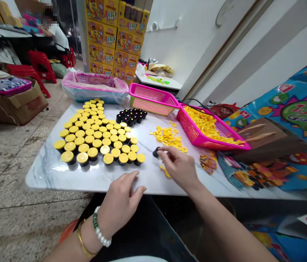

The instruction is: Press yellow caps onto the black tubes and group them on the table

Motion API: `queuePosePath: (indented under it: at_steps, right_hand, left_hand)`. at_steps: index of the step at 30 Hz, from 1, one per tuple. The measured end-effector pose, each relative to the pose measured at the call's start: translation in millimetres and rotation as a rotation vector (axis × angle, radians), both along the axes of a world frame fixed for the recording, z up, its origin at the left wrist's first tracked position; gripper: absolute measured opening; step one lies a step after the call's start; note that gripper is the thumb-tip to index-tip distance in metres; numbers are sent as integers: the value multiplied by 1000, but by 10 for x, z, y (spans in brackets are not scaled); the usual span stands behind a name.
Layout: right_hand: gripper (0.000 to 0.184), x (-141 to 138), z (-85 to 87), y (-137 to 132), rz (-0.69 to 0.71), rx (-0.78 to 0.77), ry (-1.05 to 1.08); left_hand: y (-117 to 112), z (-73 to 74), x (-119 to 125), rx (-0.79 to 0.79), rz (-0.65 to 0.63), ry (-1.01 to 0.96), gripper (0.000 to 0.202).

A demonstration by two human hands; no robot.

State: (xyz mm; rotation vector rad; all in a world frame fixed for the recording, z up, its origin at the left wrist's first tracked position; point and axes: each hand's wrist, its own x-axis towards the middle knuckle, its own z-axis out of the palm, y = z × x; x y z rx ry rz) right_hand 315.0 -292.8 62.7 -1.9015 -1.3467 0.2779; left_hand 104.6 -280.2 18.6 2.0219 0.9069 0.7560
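Note:
My right hand (179,165) pinches a small black cup (156,152) at the table's front middle; its fingertips partly cover the cup. A yellow ring-ended plastic piece (165,171) lies on the table just under this hand. Over the table's front edge, my left hand (124,194) holds nothing, with thumb and forefinger apart. To its upper left stand many black cups with yellow lids (89,139) in close rows. Behind them is a cluster of black cups without yellow lids (131,116), some showing pink inside. Loose yellow plastic pieces (166,136) lie beyond my right hand.
A pink basket (194,136) of yellow pieces stands at right, beside another pink basket (153,95). A plastic-lined basket (96,95) is at the back left. Round printed stickers (208,162) and a blue printed bag (286,109) lie right. A person (57,36) sits far left.

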Motion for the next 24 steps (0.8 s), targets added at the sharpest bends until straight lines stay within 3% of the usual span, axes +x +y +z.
queuePosePath:
  at_steps: [2,6,11,17,20,24]
  right_hand:
    - [28,225,3,-14,-32,13,-220]
    - [39,434,-89,61,139,-71,-240]
    - [25,369,-174,129,282,-58,-282]
    - [33,235,-51,-231,464,-209,-92]
    - [37,293,-102,-392,364,-180,-142]
    - [44,391,-313,-558,162,-117,-446]
  left_hand:
    - [-25,-17,69,73,-88,33,32]
    - [-1,-27,266,135,-163,98,30]
    - [44,-49,457,206,-90,139,49]
    - [68,-91,527,226,-44,153,57]
    - [101,-60,568,184,-52,200,55]
    - [129,7,619,139,-89,273,54]
